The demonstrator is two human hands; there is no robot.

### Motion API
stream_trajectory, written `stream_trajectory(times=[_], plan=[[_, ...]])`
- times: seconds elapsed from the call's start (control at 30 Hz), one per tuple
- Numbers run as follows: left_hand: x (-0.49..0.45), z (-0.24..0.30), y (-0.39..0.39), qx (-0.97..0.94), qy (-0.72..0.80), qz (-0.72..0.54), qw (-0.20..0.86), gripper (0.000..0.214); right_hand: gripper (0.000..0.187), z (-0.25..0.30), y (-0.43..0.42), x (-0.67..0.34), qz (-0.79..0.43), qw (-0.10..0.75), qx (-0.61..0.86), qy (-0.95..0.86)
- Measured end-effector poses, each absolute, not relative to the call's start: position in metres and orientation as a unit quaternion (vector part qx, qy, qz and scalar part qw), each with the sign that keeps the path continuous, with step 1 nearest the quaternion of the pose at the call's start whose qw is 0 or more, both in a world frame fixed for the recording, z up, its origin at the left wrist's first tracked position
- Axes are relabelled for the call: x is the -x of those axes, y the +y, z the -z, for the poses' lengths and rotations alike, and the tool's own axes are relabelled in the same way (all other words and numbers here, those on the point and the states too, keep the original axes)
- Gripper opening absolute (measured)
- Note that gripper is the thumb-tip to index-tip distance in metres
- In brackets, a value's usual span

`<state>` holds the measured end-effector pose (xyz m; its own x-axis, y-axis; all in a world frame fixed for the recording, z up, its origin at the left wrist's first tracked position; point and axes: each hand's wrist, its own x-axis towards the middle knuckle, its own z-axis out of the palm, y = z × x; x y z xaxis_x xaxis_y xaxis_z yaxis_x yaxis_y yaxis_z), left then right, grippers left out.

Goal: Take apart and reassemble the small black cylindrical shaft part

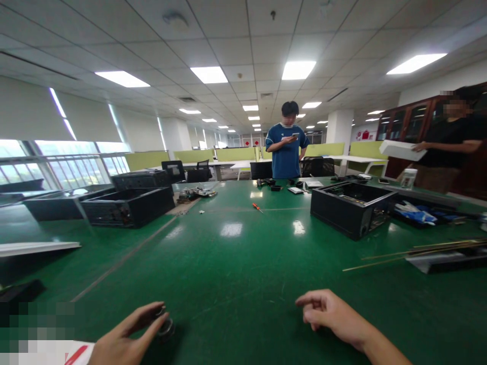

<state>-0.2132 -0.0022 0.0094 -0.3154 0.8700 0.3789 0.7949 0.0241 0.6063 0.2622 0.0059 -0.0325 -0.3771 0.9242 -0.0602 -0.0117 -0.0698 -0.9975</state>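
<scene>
At the near edge of the green counter (236, 274) the left hand (125, 337) has its fingers curled around a small dark round part (166, 327), thumb and fingertips pinching its top; the part sits on the counter, stubby, and its long axis is too blurred to tell. The right hand (331, 314) rests just beside it to the right, apart from it, loosely half-closed and holding nothing, fingers pointing left. Farther out lies a red screwdriver (257, 207), its length running diagonally, handle toward the far left. An open black case (352, 208) stands on the right, more black cases (127, 205) on the left. Across the counter a person in blue (287, 147) stands looking at a phone; another at far right holds a white box (401, 149).
</scene>
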Motion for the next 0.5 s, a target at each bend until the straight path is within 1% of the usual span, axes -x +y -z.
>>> stream_trajectory(times=[0.1, 0.17, 0.37, 0.5], plan=[[0.214, -0.007, 0.000, -0.586, 0.720, -0.342, 0.148, 0.053, 0.043, 0.033, 0.006, -0.262, -0.613, 0.381, 0.403, -0.562], [0.216, -0.004, 0.002, -0.581, 0.707, -0.353, 0.192, 0.059, 0.044, 0.034, 0.006, -0.262, -0.615, 0.380, 0.402, -0.563], [0.221, 0.005, 0.004, -0.563, 0.667, -0.414, 0.258, 0.055, 0.043, 0.032, 0.006, -0.263, -0.612, 0.372, 0.407, -0.567], [0.227, 0.017, 0.007, -0.534, 0.651, -0.437, 0.316, 0.065, 0.042, 0.036, 0.007, -0.264, -0.606, 0.369, 0.411, -0.573]])
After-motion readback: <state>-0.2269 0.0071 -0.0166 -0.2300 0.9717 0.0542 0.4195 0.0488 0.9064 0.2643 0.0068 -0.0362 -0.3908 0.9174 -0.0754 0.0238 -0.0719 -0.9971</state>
